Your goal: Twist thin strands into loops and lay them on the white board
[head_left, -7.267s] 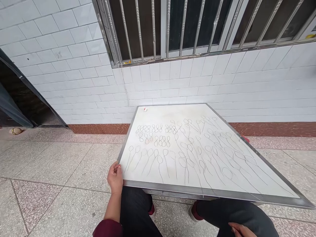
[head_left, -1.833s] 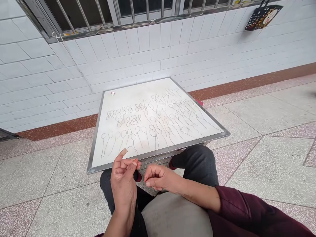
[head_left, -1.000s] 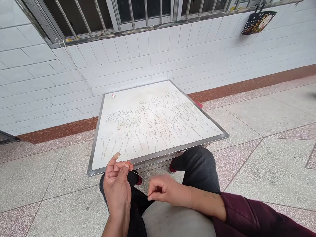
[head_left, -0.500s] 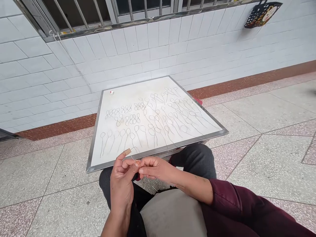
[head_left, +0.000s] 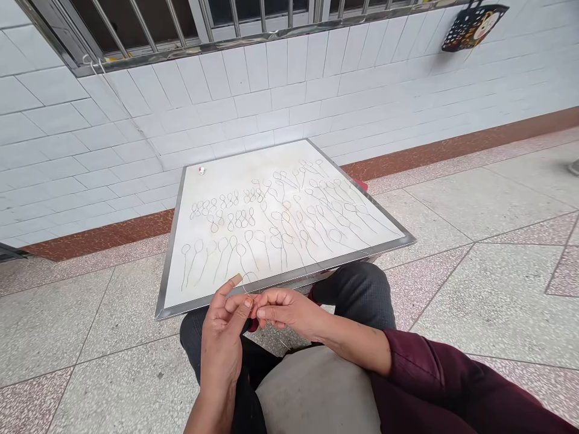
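Note:
My left hand (head_left: pixel 224 328) pinches a thin looped wire (head_left: pixel 250 274) between thumb and finger, just over the near edge of a white board (head_left: pixel 235 166) with a metal rim. A tan strip wraps one of its raised fingertips. Touching it from the right, my right hand (head_left: pixel 287 310) is closed on the same wire, whose tail hangs below. The crossing of the wire is mostly hidden by the fingertips. On the board lie several single loops with long tails (head_left: pixel 240 249) and, at the left, several figure-eight wire pieces (head_left: pixel 215 222).
A small white and red object (head_left: pixel 201 171) lies at the board's far left corner. Behind stands a tiled wall (head_left: pixel 226 102) with a barred window above. A dark patterned bag (head_left: pixel 473 29) hangs at upper right. My knees are under the near edge.
The wire loop above my left hand shows rounder and larger, standing up from the fingers. Both hands keep their pinch almost in place, and the view has shifted slightly.

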The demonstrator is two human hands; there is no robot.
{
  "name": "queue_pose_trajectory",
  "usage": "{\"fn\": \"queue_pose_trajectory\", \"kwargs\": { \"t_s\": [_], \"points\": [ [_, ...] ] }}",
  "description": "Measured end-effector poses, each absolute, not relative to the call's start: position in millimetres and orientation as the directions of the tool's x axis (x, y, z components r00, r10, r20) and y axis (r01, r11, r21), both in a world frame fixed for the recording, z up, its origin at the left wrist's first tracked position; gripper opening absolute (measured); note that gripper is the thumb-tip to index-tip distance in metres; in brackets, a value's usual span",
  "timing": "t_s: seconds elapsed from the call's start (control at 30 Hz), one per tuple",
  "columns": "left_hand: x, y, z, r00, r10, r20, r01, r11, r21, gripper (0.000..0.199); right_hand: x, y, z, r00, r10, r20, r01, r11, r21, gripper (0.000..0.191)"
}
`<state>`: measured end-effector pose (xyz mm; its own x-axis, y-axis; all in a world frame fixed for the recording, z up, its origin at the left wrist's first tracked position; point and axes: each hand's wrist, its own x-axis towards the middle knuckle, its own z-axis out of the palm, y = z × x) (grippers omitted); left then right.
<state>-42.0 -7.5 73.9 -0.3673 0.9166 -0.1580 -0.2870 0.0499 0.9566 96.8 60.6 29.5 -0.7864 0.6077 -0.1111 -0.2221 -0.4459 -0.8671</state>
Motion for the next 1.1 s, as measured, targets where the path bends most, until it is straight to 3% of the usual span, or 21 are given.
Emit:
{"fn": "queue_pose_trajectory", "kwargs": {
  "t_s": [0.67,1.1],
  "points": [
    [-32,-5,63,-0.555,0.829,-0.069,-0.228,-0.072,0.971,0.060,96,56,22,-0.772,0.634,-0.054,-0.142,-0.254,-0.957,0.036],
    [-51,-3,71,-0.614,0.788,-0.036,-0.223,-0.130,0.966,0.061,121,54,2,-0.819,0.574,0.024,0.005,0.049,-0.999,0.019]
  ]
}}
